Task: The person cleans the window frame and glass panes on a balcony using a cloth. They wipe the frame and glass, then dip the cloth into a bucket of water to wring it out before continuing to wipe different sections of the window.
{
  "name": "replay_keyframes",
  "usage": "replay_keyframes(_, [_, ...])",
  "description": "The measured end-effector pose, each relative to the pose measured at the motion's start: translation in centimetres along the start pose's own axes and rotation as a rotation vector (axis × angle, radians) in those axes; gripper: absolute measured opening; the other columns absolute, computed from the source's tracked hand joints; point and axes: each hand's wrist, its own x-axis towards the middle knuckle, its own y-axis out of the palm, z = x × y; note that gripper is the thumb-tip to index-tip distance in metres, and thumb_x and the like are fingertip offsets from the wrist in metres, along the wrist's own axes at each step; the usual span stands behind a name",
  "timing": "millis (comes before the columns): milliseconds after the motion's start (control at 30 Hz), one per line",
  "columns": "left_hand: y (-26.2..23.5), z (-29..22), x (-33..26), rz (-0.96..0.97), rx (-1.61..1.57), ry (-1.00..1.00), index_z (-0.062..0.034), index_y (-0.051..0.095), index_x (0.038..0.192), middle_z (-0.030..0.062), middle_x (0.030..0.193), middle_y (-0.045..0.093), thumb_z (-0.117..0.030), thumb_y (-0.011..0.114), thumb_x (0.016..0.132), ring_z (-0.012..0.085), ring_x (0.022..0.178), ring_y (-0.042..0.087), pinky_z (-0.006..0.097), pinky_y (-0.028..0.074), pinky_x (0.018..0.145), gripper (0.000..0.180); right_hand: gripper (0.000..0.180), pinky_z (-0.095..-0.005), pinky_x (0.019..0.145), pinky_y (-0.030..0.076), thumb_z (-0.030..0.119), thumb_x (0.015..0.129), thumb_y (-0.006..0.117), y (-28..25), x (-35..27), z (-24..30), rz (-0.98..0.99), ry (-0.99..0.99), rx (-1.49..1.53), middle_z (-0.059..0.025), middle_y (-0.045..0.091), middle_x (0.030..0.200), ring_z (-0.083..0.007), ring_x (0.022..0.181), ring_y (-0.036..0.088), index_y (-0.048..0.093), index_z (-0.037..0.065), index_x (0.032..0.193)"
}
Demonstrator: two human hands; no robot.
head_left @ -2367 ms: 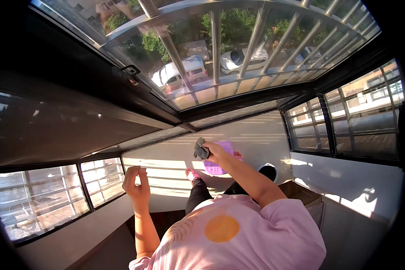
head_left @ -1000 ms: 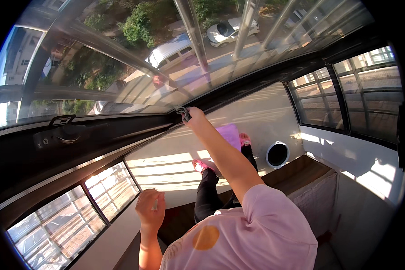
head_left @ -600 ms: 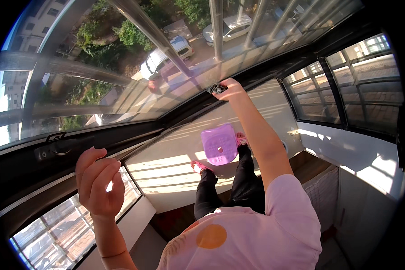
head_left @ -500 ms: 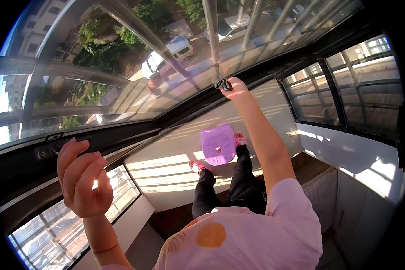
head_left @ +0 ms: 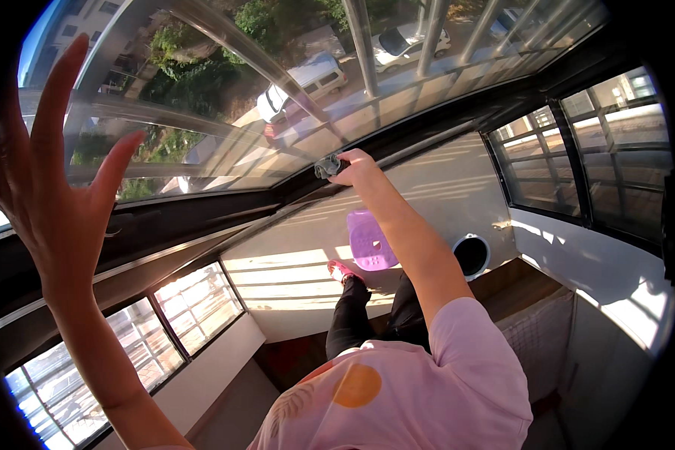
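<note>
Pressing a small grey crumpled cloth [head_left: 327,166], soft and light, your right hand [head_left: 356,166] bunches it in a full-palm grip against the window frame [head_left: 397,146] while your left hand [head_left: 41,187] stays spread, holding nothing.

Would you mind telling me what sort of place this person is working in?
Probably an enclosed home balcony, several floors up. Barred windows wrap the corner, parked cars show far below through the glass, and the right hand presses a grey cloth against the window frame.

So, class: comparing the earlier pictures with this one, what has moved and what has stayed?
The left hand has risen from low beside the body to high, open, near the glass. The right hand stays gripping the grey cloth against the window frame. The purple stool remains below.
</note>
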Motion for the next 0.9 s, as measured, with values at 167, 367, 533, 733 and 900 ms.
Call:
replay_keyframes(167, [1.6, -0.7, 0.8, -0.105, -0.055, 0.035, -0.0316, 0.034, 0.142, 0.0077, 0.148, 0.032, -0.053, 0.071, 0.074, 0.0302, 0.136, 0.03, 0.05, 0.03, 0.109, 0.081, 0.015, -0.0428, 0.081, 0.05, 0.001, 0.086, 0.048, -2.8, -1.8, 4.8, 0.084, -0.474, -0.05, -0.0141, 0.06, 0.103, -0.0279, 0.095, 0.06, 0.054, 0.0, 0.1])
replay_keyframes(367, [3.0, -0.8, 1.5, -0.177, -0.11, 0.09, -0.0326, 0.033, 0.143, 0.0069, 0.149, 0.032, -0.055, 0.071, 0.072, 0.0291, 0.137, 0.03, 0.049, 0.025, 0.111, 0.083, 0.04, -0.028, 0.075, 0.047, -0.004, 0.079, 0.05, -1.9, 2.3, -4.4, -0.072, -0.989, -0.317, -0.0068, 0.064, 0.102, -0.0141, 0.082, 0.058, 0.06, 0.0, 0.117])
replay_keyframes(533, [1.4, -1.3, 2.6, -0.188, -0.085, 0.078, -0.0345, 0.032, 0.143, 0.0063, 0.148, 0.032, -0.054, 0.07, 0.072, 0.0284, 0.136, 0.031, 0.049, 0.026, 0.111, 0.082, 0.015, -0.0397, 0.062, 0.056, -0.003, 0.087, 0.045, -1.1, 10.5, -10.3, 0.111, -0.411, -0.267, -0.0139, 0.06, 0.091, -0.0283, 0.076, 0.064, 0.055, -0.003, 0.098])
replay_keyframes(733, [1.7, -1.8, 1.0, -0.094, -0.058, -0.047, -0.0367, 0.029, 0.144, 0.0055, 0.149, 0.03, -0.054, 0.071, 0.073, 0.0286, 0.136, 0.03, 0.05, 0.029, 0.11, 0.084, 0.013, -0.0494, 0.079, 0.047, 0.003, 0.088, 0.046, 1.6, 8.4, -11.0, -0.039, 0.149, -0.035, -0.0134, 0.057, 0.102, -0.0274, 0.092, 0.06, 0.05, 0.001, 0.1])
replay_keyframes(900, [1.9, -2.1, 1.1, -0.139, 0.003, -0.064, -0.0375, 0.031, 0.142, 0.0056, 0.151, 0.024, -0.056, 0.07, 0.073, 0.0301, 0.139, 0.025, 0.055, 0.027, 0.109, 0.082, 0.013, -0.051, 0.087, 0.041, 0.002, 0.085, 0.051, 0.2, 0.5, 1.5, -0.069, 0.03, -0.021, -0.0105, 0.059, 0.103, -0.027, 0.097, 0.058, 0.053, 0.003, 0.098])
